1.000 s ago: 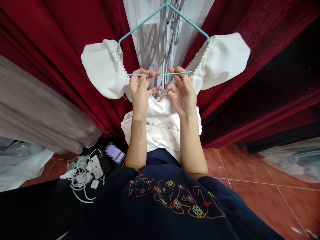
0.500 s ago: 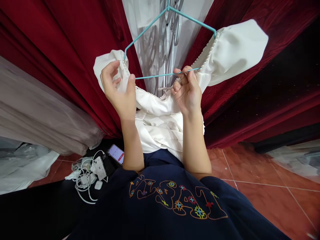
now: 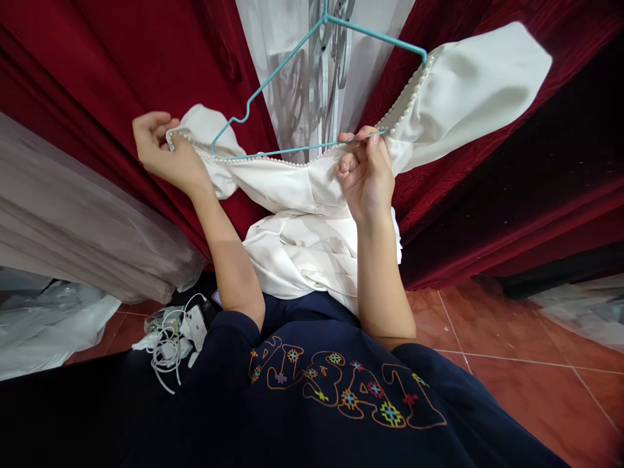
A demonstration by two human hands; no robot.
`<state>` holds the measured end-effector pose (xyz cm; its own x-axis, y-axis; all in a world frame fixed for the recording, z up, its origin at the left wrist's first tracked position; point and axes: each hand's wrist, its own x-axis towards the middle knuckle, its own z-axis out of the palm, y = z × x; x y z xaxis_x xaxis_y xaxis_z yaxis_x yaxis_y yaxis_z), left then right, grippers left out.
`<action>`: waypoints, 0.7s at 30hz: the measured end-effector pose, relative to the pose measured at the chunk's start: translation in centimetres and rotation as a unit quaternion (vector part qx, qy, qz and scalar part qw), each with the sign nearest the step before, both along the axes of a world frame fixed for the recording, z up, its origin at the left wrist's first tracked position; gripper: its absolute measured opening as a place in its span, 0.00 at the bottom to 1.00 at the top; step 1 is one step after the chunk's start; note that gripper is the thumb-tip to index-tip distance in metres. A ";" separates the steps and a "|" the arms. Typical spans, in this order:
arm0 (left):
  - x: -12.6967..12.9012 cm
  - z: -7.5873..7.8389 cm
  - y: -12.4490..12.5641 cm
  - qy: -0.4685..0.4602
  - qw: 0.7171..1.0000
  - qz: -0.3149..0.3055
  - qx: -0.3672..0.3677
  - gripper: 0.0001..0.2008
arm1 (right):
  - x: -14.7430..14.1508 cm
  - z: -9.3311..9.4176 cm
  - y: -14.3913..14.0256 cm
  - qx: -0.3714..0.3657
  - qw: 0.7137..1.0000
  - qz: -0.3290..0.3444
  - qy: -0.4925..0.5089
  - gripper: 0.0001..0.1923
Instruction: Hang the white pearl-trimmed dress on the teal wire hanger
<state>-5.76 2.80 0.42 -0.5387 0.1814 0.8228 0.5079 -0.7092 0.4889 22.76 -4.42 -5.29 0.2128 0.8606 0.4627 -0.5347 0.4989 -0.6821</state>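
At far left, a sheer white heap (image 3: 53,331), cut off by the edge, beneath a grey sheer curtain (image 3: 82,201). Next, on a black surface (image 3: 68,409), tangled white cables (image 3: 166,351) beside a clear plastic packet (image 3: 156,320), contents too small to make out. Above, before a red curtain (image 3: 112,65), the left hand (image 3: 163,157), fingers closed on the pearl-trimmed edge of one puffed sleeve. Near the elbow, only a sliver of phone (image 3: 216,297), otherwise behind the arm. In the middle, the white garment (image 3: 287,185), lower part bunched, with the turquoise hanger (image 3: 375,35) at its neckline, hook cut off; behind, metal scrollwork (image 3: 324,84). Then the right hand (image 3: 368,174), fingers pinching the hanger's lower bar, blocking part of the bodice. Farther right, dark red drapes (image 3: 453,175) above a tiled floor (image 3: 526,390).
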 end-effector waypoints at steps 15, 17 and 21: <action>10.1 -6.5 -4.4 0.090 0.920 -0.351 -0.147 0.14 | 0.1 -0.8 0.6 -0.017 0.999 0.034 -0.018 0.16; 11.7 -6.1 -4.5 0.048 0.912 -0.386 -0.130 0.13 | 0.1 -0.7 0.5 -0.028 0.999 0.023 -0.030 0.16; 13.3 -5.8 -5.0 -0.018 0.916 -0.387 -0.106 0.12 | 0.3 -0.4 -0.5 -0.065 0.991 -0.047 -0.106 0.19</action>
